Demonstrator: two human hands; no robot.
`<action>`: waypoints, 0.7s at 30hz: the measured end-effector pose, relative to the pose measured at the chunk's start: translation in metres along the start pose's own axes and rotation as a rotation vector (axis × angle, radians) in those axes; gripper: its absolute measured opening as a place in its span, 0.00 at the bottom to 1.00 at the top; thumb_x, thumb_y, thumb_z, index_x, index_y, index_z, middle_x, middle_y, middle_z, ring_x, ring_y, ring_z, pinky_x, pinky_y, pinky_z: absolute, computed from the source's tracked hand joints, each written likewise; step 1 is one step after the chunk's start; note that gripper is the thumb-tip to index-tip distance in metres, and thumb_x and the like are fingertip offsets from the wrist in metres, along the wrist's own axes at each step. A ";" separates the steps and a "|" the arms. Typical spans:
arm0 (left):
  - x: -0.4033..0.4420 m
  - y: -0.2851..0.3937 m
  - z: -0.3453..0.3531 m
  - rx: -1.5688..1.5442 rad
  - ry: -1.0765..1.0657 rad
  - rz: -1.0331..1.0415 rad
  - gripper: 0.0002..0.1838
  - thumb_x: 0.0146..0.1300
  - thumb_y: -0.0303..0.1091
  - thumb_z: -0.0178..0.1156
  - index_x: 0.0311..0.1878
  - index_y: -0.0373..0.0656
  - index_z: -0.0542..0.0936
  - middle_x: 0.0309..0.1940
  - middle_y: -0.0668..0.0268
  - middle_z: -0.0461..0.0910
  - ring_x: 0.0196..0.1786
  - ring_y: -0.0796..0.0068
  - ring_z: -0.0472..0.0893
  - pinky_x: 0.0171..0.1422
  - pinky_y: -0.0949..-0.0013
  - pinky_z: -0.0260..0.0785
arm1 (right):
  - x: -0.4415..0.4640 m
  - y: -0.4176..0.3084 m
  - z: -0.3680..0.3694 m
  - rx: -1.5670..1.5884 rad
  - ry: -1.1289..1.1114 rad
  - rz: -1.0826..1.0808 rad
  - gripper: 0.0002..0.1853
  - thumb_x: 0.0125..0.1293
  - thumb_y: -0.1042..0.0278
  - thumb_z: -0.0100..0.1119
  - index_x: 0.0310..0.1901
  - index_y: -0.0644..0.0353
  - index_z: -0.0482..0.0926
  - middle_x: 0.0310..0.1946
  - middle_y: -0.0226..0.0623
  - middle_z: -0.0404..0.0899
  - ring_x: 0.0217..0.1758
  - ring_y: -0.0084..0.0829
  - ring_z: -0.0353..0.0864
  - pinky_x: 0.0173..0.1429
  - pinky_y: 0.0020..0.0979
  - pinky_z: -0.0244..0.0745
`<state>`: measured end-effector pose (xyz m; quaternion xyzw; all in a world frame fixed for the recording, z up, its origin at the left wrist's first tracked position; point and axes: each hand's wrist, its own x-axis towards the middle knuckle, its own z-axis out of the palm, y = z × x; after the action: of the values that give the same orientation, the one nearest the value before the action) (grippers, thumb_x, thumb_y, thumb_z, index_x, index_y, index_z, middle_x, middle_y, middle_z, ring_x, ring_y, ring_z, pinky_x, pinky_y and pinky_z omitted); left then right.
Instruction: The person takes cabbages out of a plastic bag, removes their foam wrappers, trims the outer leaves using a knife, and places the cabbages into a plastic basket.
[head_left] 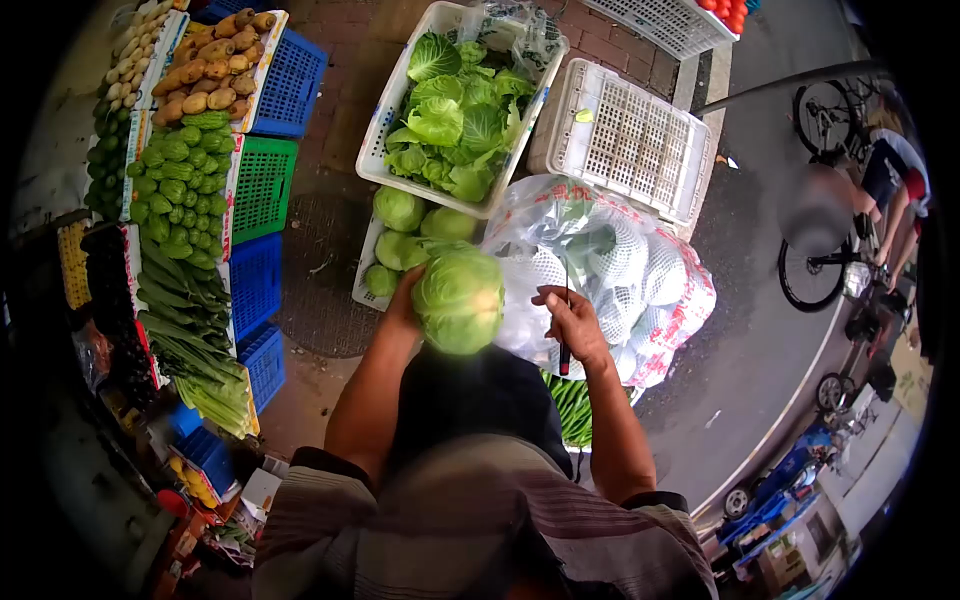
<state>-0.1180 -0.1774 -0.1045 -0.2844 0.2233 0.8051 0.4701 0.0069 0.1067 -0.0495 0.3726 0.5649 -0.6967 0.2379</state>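
A round green cabbage [459, 299] rests in my left hand [405, 302], whose fingers curl round its left side and underneath, partly hidden. Its cut stem end shows pale on the right. My right hand [575, 323] grips a knife [565, 358] by its dark handle; the thin blade points away from me, seen edge-on. The knife is apart from the cabbage. Just beyond my left hand, more cabbages [398, 209] lie in a white crate [367, 262]. Beside my right hand sits a clear plastic bag [690, 290] of round produce in white foam nets.
A white crate [374, 150] of loose green leaves stands ahead, with an upturned-looking white crate [640, 135] to its right. Green beans [570, 410] lie below the bag. Vegetable bins [262, 190] line the left. A person with a bicycle [815, 270] is on the road at right.
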 end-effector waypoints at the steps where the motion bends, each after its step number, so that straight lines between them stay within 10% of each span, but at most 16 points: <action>1: -0.004 0.001 0.006 0.040 0.015 -0.018 0.30 0.72 0.51 0.54 0.65 0.36 0.76 0.59 0.55 0.82 0.61 0.61 0.82 0.67 0.55 0.75 | 0.010 -0.013 0.013 0.071 -0.116 -0.061 0.31 0.73 0.44 0.60 0.61 0.66 0.78 0.42 0.35 0.84 0.22 0.20 0.70 0.32 0.27 0.78; 7: -0.034 0.011 0.021 0.326 0.051 -0.030 0.34 0.67 0.56 0.62 0.67 0.39 0.75 0.59 0.57 0.82 0.61 0.61 0.82 0.67 0.56 0.74 | 0.053 -0.050 0.059 -0.075 -0.258 0.025 0.31 0.66 0.51 0.68 0.58 0.74 0.78 0.44 0.45 0.83 0.42 0.35 0.80 0.43 0.35 0.79; 12: -0.048 0.008 0.004 0.097 0.215 -0.033 0.33 0.67 0.53 0.63 0.68 0.42 0.74 0.63 0.58 0.80 0.61 0.59 0.81 0.67 0.53 0.74 | 0.038 -0.049 0.083 0.332 0.023 -0.164 0.14 0.65 0.65 0.66 0.43 0.69 0.79 0.26 0.32 0.80 0.24 0.20 0.73 0.28 0.25 0.68; 18: -0.056 0.012 -0.041 -0.156 0.164 0.205 0.30 0.72 0.57 0.55 0.68 0.47 0.75 0.64 0.59 0.79 0.64 0.56 0.79 0.69 0.45 0.73 | 0.024 -0.109 0.081 0.180 0.306 -0.424 0.15 0.69 0.60 0.67 0.41 0.63 0.73 0.23 0.27 0.75 0.19 0.17 0.67 0.23 0.23 0.64; 21: -0.064 0.024 -0.042 -0.174 0.128 0.177 0.31 0.71 0.59 0.54 0.69 0.48 0.75 0.65 0.59 0.79 0.66 0.55 0.79 0.69 0.44 0.72 | 0.058 -0.152 0.074 0.103 0.241 -0.490 0.33 0.67 0.52 0.70 0.62 0.72 0.73 0.35 0.35 0.79 0.26 0.20 0.74 0.29 0.24 0.74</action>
<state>-0.1030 -0.2548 -0.0903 -0.3540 0.2067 0.8400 0.3555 -0.1616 0.0781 0.0036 0.3165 0.6262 -0.7120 -0.0259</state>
